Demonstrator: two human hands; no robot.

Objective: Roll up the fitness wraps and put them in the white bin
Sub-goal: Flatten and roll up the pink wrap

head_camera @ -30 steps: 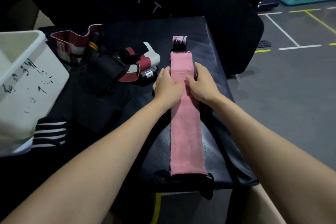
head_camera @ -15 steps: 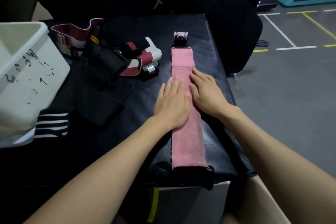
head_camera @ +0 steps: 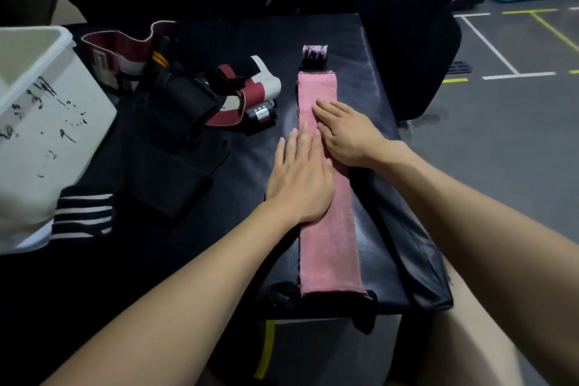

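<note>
Flat along the right part of the black padded surface point(head_camera: 369, 50) lies the pink wrap point(head_camera: 329, 241), stretched lengthwise from the near edge toward the far side, where its small pink-and-black tab point(head_camera: 315, 52) sits just past the strip's end. Both hands rest on the wrap near its middle. The left hand point(head_camera: 300, 178) lies palm down with fingers straight and spread, half on the wrap's left edge and half on the pad. The right hand point(head_camera: 344, 131) lies palm down just beyond it, fingers straight and close together, pointing across the wrap toward its left side. Neither grip curls round anything; the two hands touch side by side.

Left of the wrap, apart from it, sits a loose heap of red, white and black wraps point(head_camera: 194, 94), and nearer than that a flat black piece point(head_camera: 175, 185). Farther left stands the white bin point(head_camera: 44, 122), marked with black scribbles, at the surface's left edge. A black-and-white striped wrap point(head_camera: 83, 211) lies against the bin's near corner. Right of the wrap, beyond the pad's edge, is grey floor point(head_camera: 501, 166) with white and yellow lines.
</note>
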